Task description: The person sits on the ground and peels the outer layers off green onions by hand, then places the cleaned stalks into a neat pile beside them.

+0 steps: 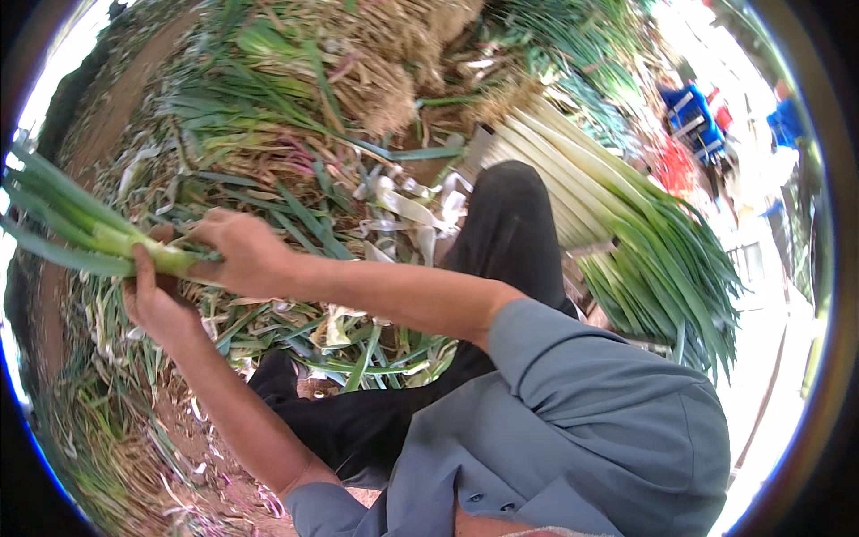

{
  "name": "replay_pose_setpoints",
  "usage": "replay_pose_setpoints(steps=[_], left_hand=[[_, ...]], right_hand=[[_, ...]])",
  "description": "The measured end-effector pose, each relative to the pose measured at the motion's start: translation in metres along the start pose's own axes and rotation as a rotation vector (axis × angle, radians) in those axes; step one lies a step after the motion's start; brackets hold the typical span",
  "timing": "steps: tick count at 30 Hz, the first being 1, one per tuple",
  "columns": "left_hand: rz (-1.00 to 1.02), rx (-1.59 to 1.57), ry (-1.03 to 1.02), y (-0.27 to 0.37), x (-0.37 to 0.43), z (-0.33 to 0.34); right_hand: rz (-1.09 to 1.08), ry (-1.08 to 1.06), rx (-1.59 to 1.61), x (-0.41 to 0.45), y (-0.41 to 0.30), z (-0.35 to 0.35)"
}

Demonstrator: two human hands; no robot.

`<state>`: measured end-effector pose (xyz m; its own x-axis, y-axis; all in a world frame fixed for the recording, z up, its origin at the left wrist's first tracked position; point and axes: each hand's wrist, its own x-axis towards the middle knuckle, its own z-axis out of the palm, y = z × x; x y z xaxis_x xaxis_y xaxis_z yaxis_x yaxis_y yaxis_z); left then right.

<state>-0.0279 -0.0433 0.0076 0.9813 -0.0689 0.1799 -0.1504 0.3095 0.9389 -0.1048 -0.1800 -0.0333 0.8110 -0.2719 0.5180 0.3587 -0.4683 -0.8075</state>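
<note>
A long green onion (111, 238) lies across my two hands at the left, its dark leaves fanned toward the picture's left rim. My left hand (158, 299) grips the pale green part of the stalk from below, with the thumb on its near side. Just to the right, my right hand (245, 255) has its fingers closed about the stalk's other end and a bit of torn green leaf. That hand hides the lower stalk and the root. Beneath both hands spreads a layer of stripped onion leaves (302, 215).
Peeled green onions (557, 174) lie in a neat row on a support beside my right knee (517, 201). Unpeeled onions with dry roots (376, 87) are heaped ahead. Blue objects (694, 124) and red strands (674, 168) show at the far right.
</note>
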Motion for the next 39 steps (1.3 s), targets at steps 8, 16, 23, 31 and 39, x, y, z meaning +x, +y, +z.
replay_pose_setpoints(steps=[8, 16, 23, 31, 39], left_hand=[[-0.079, 0.018, -0.050, -0.011, 0.004, -0.008], [-0.166, -0.038, -0.440, -0.003, 0.011, -0.033], [-0.129, 0.099, -0.125, -0.029, 0.029, -0.045], [-0.029, 0.175, 0.094, -0.020, 0.014, -0.018], [0.012, 0.173, 0.082, -0.022, 0.011, -0.023]], right_hand=[[-0.082, 0.299, 0.027, -0.001, -0.006, 0.026], [0.010, 0.166, 0.228, 0.010, 0.017, 0.010], [0.165, 0.031, 0.325, 0.002, 0.027, -0.001], [-0.321, 0.095, 0.143, -0.009, 0.026, 0.005], [-0.440, -0.051, 0.164, -0.029, 0.019, 0.007]])
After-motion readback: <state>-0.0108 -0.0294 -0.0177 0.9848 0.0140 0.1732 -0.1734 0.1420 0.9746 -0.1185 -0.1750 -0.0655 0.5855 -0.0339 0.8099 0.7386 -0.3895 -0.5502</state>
